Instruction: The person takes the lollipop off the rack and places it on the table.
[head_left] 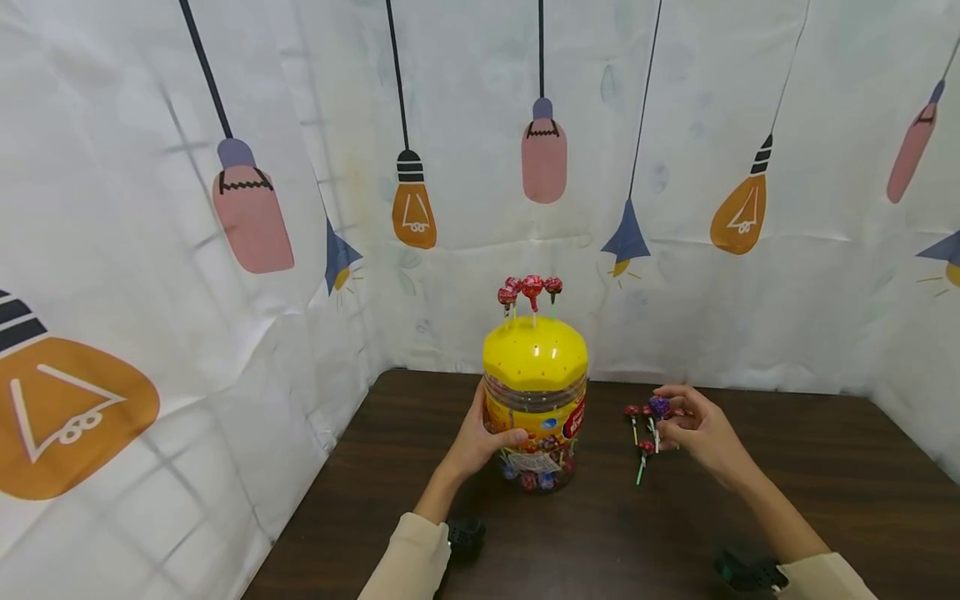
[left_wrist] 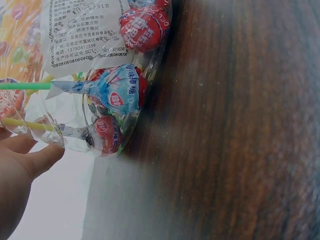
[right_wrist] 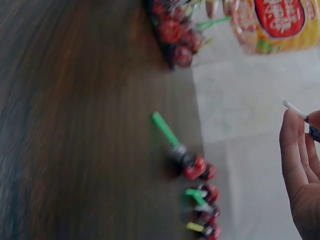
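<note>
My left hand [head_left: 480, 437] grips a clear plastic candy jar [head_left: 534, 425] around its left side, thumb across the front label. Its yellow domed lid [head_left: 536, 358] has small holes, and several red-wrapped lollipops [head_left: 532, 287] stand upright in it. Wrapped lollipops [left_wrist: 117, 90] also lie inside the jar, seen through its wall in the left wrist view. To the jar's right, my right hand [head_left: 705, 433] pinches a purple-wrapped lollipop [head_left: 659, 407] with its head up. The white stick [right_wrist: 295, 110] shows beside the fingertips in the right wrist view.
Several dark red lollipops [head_left: 646, 448] with green and yellow sticks lie on the brown wooden table [head_left: 600, 542] below and beside my right hand. A white cloth [head_left: 465, 317] printed with hanging lamps rises behind the table and along both sides.
</note>
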